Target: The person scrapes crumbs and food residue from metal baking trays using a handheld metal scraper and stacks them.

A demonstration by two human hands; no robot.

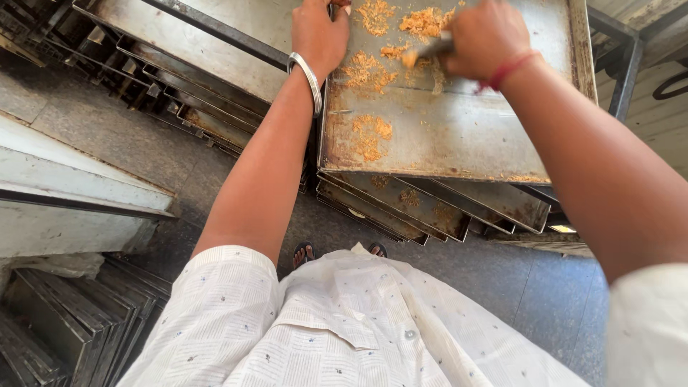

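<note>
**Scraping crumbs off a metal tray**

Your left hand point(320, 32) grips the left edge of the top metal tray point(444, 136), fingers curled over its rim, a silver bangle point(308, 80) on the wrist. Your right hand point(481, 39) is closed around a scraper point(428, 51), its tip set among the orange crumbs point(369, 136) scattered over the tray. The tray lies tilted on a stack of similar trays point(423, 204) straight in front of you, above the grey floor point(545, 294).
</note>
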